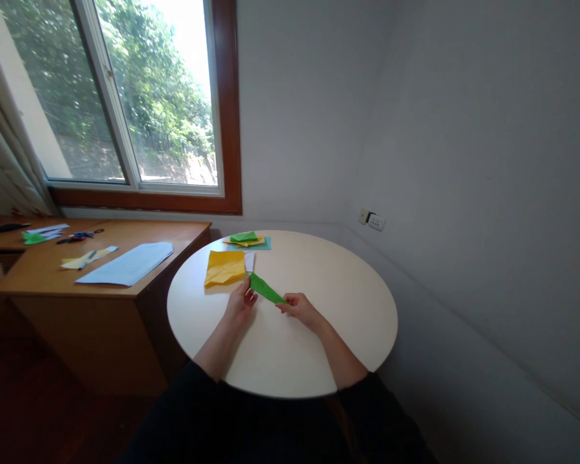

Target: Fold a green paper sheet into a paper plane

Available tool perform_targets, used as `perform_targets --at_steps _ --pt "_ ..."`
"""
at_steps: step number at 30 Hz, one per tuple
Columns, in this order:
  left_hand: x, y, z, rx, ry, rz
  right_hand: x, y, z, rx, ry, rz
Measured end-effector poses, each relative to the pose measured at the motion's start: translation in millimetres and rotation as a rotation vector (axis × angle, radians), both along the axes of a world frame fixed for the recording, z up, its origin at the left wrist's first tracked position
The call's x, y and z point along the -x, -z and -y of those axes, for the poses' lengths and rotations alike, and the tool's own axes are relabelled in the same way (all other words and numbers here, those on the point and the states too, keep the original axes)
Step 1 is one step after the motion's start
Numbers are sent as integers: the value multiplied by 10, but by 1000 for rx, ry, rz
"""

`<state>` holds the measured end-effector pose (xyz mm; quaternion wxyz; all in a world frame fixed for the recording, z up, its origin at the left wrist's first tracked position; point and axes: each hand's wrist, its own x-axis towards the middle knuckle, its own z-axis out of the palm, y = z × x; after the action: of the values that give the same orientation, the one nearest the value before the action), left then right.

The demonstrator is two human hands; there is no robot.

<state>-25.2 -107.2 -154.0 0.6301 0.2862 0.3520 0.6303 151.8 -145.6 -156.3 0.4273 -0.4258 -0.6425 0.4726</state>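
My left hand [240, 301] and right hand [298, 306] are apart, each pinched on one end of a folded green paper [265, 289], a narrow pointed strip slanting between them just below the middle of the frame, held a little above the round white table [319, 283]. The left fingers grip the upper, wider end, the right ones the lower tip. I judge I am in the middle of a fold, pressing or tightening a crease along the strip; the next move calls for keeping both ends pinched so the edges stay lined up while a finger runs the crease flat.

Just above my left hand lies a yellow paper sheet [223, 267], creased, with a small white slip [249, 260] at its right edge. Farther up the table sits a small stack of coloured papers [248, 240]. On the wooden desk [125, 290] at left lie a pale blue sheet [129, 263], scissors [80, 236] and more scraps, beneath the window [125, 96].
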Motion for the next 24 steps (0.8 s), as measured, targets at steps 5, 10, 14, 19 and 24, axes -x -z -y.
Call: perform_targets --at_steps 5,10,14,19,24 --pt "93 -39 -24 7 -62 19 -41 -29 2 28 7 -38" --pt "117 -38 -1 -3 -16 -61 -72 -19 -29 11 81 -92" --pt "14 -30 103 -13 147 -203 -75 20 -62 -46 133 -138" --pt "-182 -40 271 -266 292 -573 -38 11 -35 -33 142 -110" --pt "-257 -42 293 -341 231 -638 7 -26 11 -22 100 -71"
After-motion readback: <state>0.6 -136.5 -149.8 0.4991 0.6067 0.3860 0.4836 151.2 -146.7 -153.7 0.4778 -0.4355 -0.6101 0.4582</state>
